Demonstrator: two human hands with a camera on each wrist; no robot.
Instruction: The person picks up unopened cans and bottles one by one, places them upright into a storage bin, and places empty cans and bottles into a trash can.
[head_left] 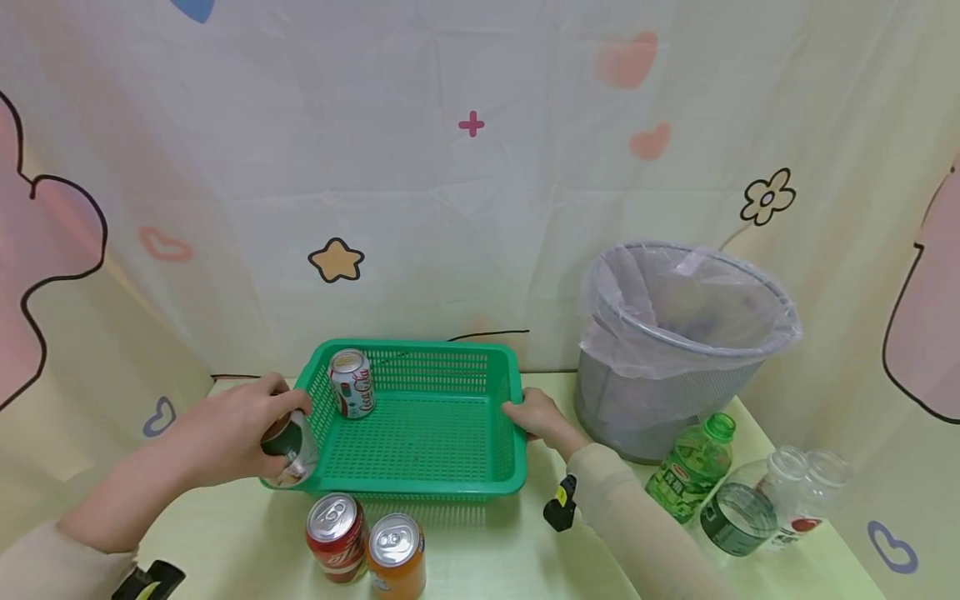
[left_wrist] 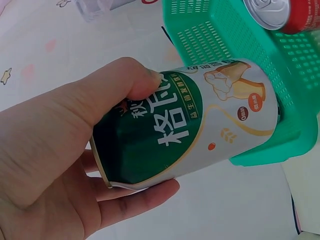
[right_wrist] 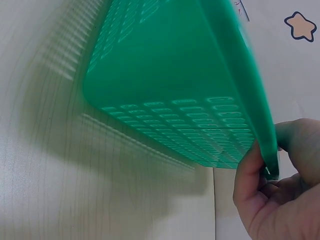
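Note:
My left hand (head_left: 240, 429) grips a green and white can (left_wrist: 185, 125), thumb on one side and fingers on the other. The can is tilted at the left rim of a green plastic basket (head_left: 412, 490). My right hand (head_left: 546, 418) pinches the basket's right rim between thumb and curled fingers, as the right wrist view shows up close. Inside the basket, a Coca-Cola can (head_left: 352, 385) stands upright in the far left corner. In front of the basket stand a red can (head_left: 337, 542) and an orange can (head_left: 396, 557), side by side.
A mesh bin (head_left: 637, 408) lined with a clear bag stands at the back right. Before it are a green bottle (head_left: 690, 468) and two clear bottles, one with a dark green label (head_left: 738, 518). A printed curtain (head_left: 450, 208) hangs behind the table (head_left: 247, 542).

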